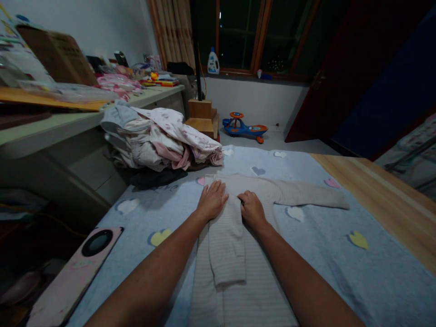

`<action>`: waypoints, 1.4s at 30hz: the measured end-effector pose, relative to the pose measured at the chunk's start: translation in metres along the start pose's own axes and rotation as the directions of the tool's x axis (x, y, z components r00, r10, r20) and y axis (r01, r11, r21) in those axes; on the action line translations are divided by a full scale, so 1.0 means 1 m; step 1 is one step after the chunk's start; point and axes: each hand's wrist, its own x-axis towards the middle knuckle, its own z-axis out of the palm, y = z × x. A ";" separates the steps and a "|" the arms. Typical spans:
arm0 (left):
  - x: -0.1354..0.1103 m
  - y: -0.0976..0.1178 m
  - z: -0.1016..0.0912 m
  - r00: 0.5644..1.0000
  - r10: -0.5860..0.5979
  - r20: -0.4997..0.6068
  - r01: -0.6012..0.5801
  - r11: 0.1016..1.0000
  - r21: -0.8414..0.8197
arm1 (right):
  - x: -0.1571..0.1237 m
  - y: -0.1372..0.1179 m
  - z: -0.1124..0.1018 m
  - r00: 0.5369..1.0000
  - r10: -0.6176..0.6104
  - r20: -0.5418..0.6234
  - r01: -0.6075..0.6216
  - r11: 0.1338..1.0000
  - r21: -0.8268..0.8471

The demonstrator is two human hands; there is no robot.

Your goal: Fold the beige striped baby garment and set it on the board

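A pale beige long-sleeved baby garment (238, 299) lies flat on a blue quilt with heart shapes (327, 268). One of its sleeves (226, 245) is folded down over the middle of the garment, and the other sleeve (306, 193) stretches out to the right. My left hand (211, 200) rests flat on the garment's upper part, left of the folded sleeve. My right hand (252, 210) presses on the top of that sleeve, close to the left hand. Neither hand grips anything.
A pile of folded and rumpled clothes (156, 141) sits on the quilt's far left corner. A pink phone (73, 277) lies at the near left edge. A cluttered desk (57, 122) runs along the left, and a wooden board (384, 200) borders the right.
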 end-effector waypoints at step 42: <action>0.013 -0.025 -0.011 0.998 -0.064 0.028 0.061 0.994 0.094 | -0.032 -0.041 -0.014 0.964 -0.122 0.235 0.147 0.985 -0.089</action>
